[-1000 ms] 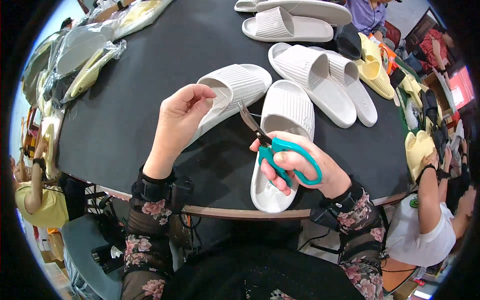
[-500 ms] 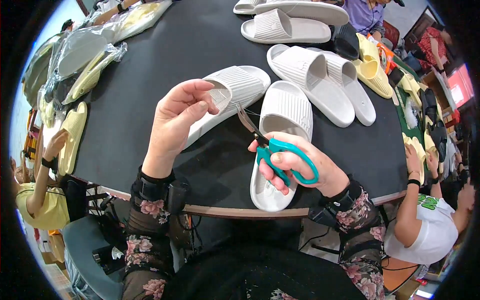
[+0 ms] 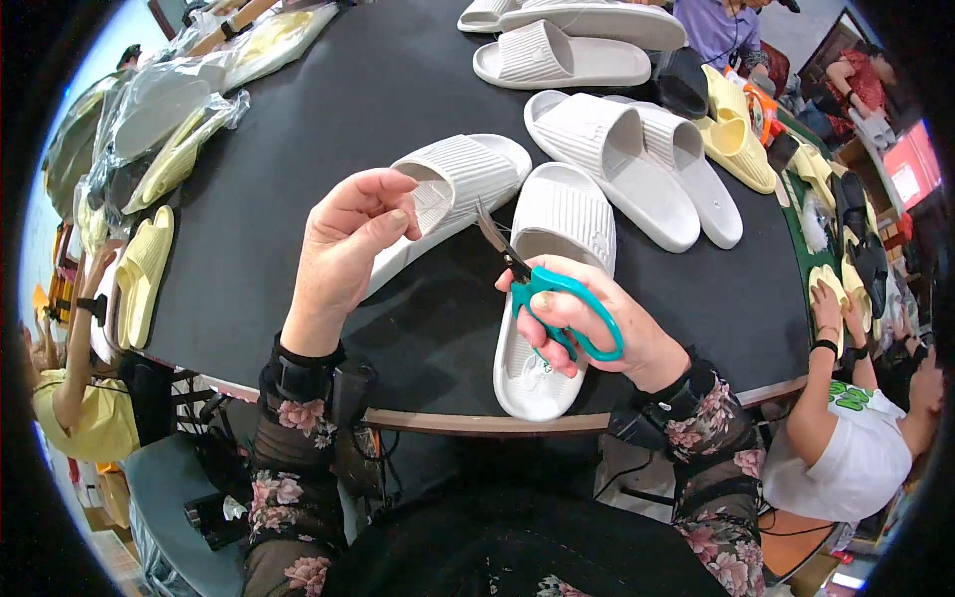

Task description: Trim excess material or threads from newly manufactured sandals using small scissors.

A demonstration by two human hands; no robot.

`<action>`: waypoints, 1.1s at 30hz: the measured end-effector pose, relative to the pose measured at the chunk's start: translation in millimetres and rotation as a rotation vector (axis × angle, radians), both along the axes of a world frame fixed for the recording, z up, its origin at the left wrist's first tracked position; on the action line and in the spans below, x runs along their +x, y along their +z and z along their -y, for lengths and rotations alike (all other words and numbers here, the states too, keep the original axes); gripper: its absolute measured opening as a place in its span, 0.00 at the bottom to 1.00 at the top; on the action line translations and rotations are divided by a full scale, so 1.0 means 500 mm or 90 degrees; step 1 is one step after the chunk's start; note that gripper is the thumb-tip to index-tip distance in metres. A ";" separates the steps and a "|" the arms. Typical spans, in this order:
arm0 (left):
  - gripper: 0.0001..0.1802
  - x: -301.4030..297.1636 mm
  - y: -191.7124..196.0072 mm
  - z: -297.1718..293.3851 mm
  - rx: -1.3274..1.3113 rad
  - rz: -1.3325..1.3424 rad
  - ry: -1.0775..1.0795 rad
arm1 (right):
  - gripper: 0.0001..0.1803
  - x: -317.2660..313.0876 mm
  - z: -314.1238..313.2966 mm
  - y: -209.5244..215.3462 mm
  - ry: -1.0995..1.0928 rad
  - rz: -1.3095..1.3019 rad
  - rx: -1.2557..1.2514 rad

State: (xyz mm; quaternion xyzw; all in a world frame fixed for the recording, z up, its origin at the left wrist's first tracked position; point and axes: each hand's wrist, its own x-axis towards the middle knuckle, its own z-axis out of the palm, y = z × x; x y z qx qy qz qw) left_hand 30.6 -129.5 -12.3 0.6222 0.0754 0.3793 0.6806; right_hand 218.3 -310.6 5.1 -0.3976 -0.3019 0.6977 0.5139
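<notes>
My right hand (image 3: 642, 338) grips a pair of scissors (image 3: 519, 270) with teal handles, fingers through the loops. Their blades point up and left and look nearly closed. My left hand (image 3: 338, 244) is raised left of the blade tips, fingers curled toward the thumb; anything pinched there is too small to make out. Behind it lies a light grey ribbed slide slipper (image 3: 473, 177), partly hidden by that hand. Below the scissors another grey slipper (image 3: 569, 207) points away from me, its middle covered by my right hand.
More grey slippers (image 3: 642, 199) lie at the right and far side of the black table (image 3: 249, 259). Bagged slippers (image 3: 169, 109) and a pale yellow slipper (image 3: 146, 269) sit along the left edge. Co-workers are at both sides, one in a white shirt (image 3: 841, 458) at right.
Both hands keep nearly the same pose, with the scissors shifted very slightly left. The whole view has drifted a little. At right, a co-worker's hands have moved on a yellow slipper.
</notes>
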 end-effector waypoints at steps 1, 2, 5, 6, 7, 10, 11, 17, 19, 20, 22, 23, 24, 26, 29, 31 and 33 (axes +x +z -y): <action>0.13 0.000 0.001 0.001 -0.003 -0.001 0.006 | 0.18 0.001 0.000 -0.001 0.000 0.000 0.001; 0.13 0.000 0.002 0.002 -0.002 -0.001 0.005 | 0.18 0.003 -0.001 -0.002 0.005 0.010 0.007; 0.13 0.002 0.001 0.000 -0.023 -0.013 0.018 | 0.17 0.007 -0.001 -0.002 0.001 0.022 0.017; 0.12 0.004 -0.003 -0.002 -0.025 -0.011 0.030 | 0.17 0.008 -0.001 -0.003 -0.005 0.023 0.022; 0.12 0.005 -0.004 -0.004 -0.027 -0.010 0.042 | 0.17 0.009 -0.002 -0.003 -0.007 0.023 0.023; 0.13 0.002 0.001 -0.009 -0.049 -0.004 0.085 | 0.17 0.013 -0.005 -0.005 -0.010 0.020 0.033; 0.13 0.001 0.007 -0.009 -0.053 -0.001 0.109 | 0.17 0.013 -0.006 -0.005 -0.026 0.023 0.040; 0.12 -0.027 0.022 -0.027 -0.124 0.067 0.161 | 0.16 0.025 -0.004 -0.004 -0.086 0.049 0.027; 0.13 -0.042 0.037 -0.014 -0.124 0.100 0.190 | 0.16 0.028 -0.002 0.000 -0.091 0.058 0.026; 0.13 -0.054 0.048 -0.002 -0.122 0.101 0.195 | 0.16 0.030 -0.001 0.001 -0.101 0.068 0.023; 0.13 -0.085 0.069 0.023 -0.099 0.118 0.207 | 0.16 0.034 -0.001 -0.002 -0.083 0.042 0.021; 0.13 -0.104 0.076 0.034 -0.075 0.114 0.207 | 0.16 0.032 -0.001 -0.002 -0.083 0.059 0.031; 0.13 -0.122 0.083 0.047 -0.078 0.112 0.216 | 0.16 0.031 -0.001 -0.005 -0.081 0.075 0.040; 0.13 -0.175 0.097 0.079 -0.029 0.079 0.294 | 0.17 0.027 -0.003 -0.014 -0.089 0.107 0.022; 0.12 -0.251 0.103 0.099 0.022 0.053 0.308 | 0.24 0.028 0.001 -0.020 -0.124 0.156 0.046; 0.14 -0.301 0.099 0.114 0.048 0.037 0.355 | 0.25 0.031 0.002 -0.019 -0.125 0.168 0.028; 0.15 -0.352 0.107 0.136 0.069 0.013 0.422 | 0.26 0.031 0.007 -0.018 -0.118 0.177 0.048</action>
